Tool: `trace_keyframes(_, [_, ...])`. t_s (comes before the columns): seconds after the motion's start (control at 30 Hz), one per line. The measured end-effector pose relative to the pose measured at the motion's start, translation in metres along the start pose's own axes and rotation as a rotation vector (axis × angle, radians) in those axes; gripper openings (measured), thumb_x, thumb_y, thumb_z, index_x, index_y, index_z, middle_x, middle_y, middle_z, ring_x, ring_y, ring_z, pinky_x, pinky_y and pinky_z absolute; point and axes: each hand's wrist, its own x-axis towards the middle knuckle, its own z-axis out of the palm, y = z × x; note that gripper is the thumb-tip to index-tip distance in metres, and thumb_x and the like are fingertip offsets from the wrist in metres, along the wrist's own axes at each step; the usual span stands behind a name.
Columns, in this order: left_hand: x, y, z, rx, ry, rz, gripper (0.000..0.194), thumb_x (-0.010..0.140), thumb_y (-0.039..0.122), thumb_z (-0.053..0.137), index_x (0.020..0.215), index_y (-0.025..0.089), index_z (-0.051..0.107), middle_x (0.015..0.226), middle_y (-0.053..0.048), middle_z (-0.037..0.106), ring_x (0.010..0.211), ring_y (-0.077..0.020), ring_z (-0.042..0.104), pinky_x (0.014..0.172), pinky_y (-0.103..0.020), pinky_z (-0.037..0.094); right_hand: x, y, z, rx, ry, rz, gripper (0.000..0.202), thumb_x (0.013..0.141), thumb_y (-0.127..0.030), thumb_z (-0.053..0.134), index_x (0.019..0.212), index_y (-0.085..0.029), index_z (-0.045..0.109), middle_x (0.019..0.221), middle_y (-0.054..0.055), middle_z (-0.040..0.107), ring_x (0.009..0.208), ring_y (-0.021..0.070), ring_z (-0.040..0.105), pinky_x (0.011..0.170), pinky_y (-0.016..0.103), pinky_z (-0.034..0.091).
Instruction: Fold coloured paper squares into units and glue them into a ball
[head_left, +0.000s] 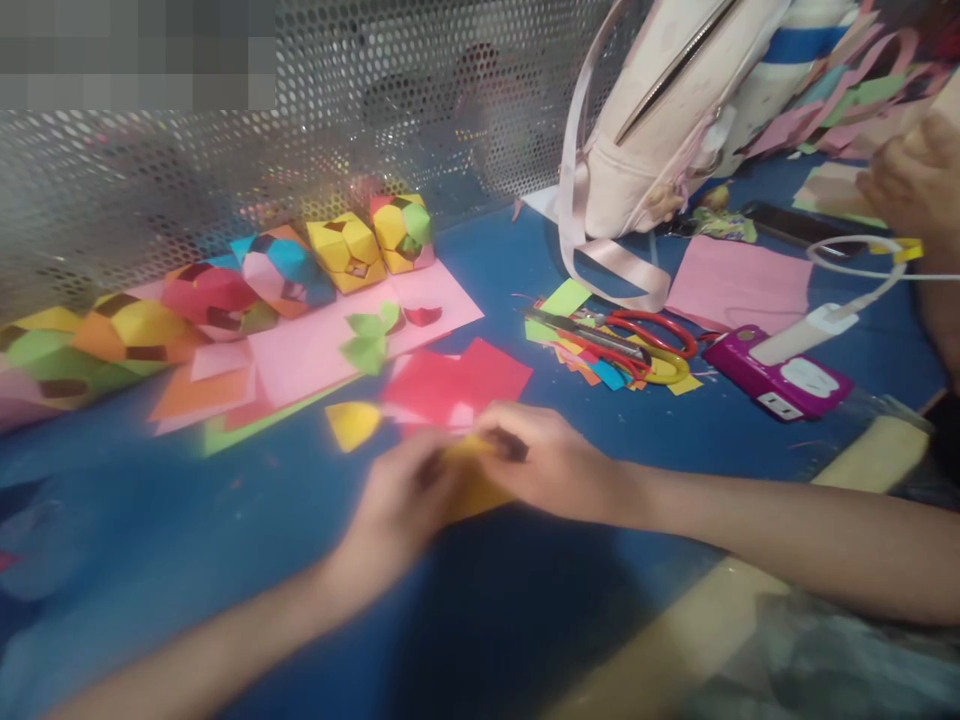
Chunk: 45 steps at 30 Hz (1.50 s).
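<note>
Between my two hands is a piece of yellow-orange paper (pixel 480 492), somewhat blurred; its folds cannot be made out. My left hand (pixel 401 490) closes on its left side, and my right hand (pixel 551 460) pinches it from the right with curled fingers. Just beyond them lie red paper sheets (pixel 457 380) and a small folded yellow piece (pixel 352 425). Green folded pieces (pixel 369 338) and a small red one (pixel 423 316) rest on pink sheets (pixel 300 350) farther back.
Several folded paper balls (pixel 345 250) line the perforated metal panel (pixel 450 110). Scissors (pixel 652 335) and a box cutter (pixel 585 332) lie on paper scraps. At right are a purple power bank (pixel 780 375) with a white cable, a pink sheet (pixel 739 282), a pale bag (pixel 652 110) and another person's hand (pixel 911 170).
</note>
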Motion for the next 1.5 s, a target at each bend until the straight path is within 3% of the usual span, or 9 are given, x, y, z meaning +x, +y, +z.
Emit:
trace_keyframes(0.27, [0.002, -0.001, -0.001, 0.064, -0.031, 0.036, 0.014, 0.082, 0.023, 0.051, 0.084, 0.018, 0.063, 0.073, 0.0, 0.067, 0.062, -0.0112, 0.058, 0.057, -0.02, 0.044, 0.0, 0.004, -0.001, 0.018, 0.007, -0.139, 0.011, 0.078, -0.005, 0.051, 0.078, -0.015, 0.053, 0.071, 0.0, 0.053, 0.062, 0.0091, 0.048, 0.059, 0.02, 0.042])
trace_keyframes(0.57, [0.005, 0.003, -0.004, -0.128, -0.089, -0.058, 0.013, 0.08, 0.024, 0.054, 0.083, 0.017, 0.064, 0.083, -0.003, 0.071, 0.075, -0.0148, 0.065, 0.068, -0.023, 0.048, -0.001, 0.013, -0.001, -0.06, -0.005, -0.361, 0.016, 0.081, -0.002, 0.048, 0.082, -0.013, 0.058, 0.077, 0.006, 0.058, 0.072, 0.0119, 0.055, 0.066, 0.023, 0.046])
trace_keyframes(0.93, [0.002, -0.005, -0.006, -0.147, -0.086, -0.002, 0.011, 0.082, 0.023, 0.055, 0.088, 0.02, 0.064, 0.087, 0.001, 0.071, 0.077, -0.0113, 0.065, 0.069, -0.018, 0.048, -0.004, 0.015, -0.002, -0.146, 0.003, -0.41, 0.018, 0.083, -0.004, 0.045, 0.086, -0.015, 0.058, 0.079, 0.005, 0.057, 0.071, 0.01, 0.055, 0.064, 0.021, 0.048])
trace_keyframes(1.17, [0.0, -0.002, -0.01, -0.182, -0.128, -0.04, 0.016, 0.085, 0.023, 0.051, 0.096, 0.023, 0.064, 0.092, 0.003, 0.07, 0.082, -0.0101, 0.064, 0.073, -0.017, 0.047, -0.003, 0.015, -0.004, -0.142, -0.002, -0.437, 0.017, 0.084, -0.004, 0.046, 0.085, -0.013, 0.06, 0.081, 0.007, 0.058, 0.072, 0.0102, 0.056, 0.064, 0.021, 0.048])
trace_keyframes(1.5, [-0.001, -0.002, -0.01, -0.219, -0.123, -0.034, 0.016, 0.087, 0.022, 0.049, 0.093, 0.023, 0.064, 0.092, 0.003, 0.069, 0.085, -0.0106, 0.063, 0.078, -0.019, 0.047, -0.004, 0.017, -0.004, -0.213, 0.002, -0.461, 0.019, 0.08, -0.003, 0.045, 0.086, -0.011, 0.061, 0.084, 0.01, 0.06, 0.075, 0.0127, 0.058, 0.065, 0.023, 0.05])
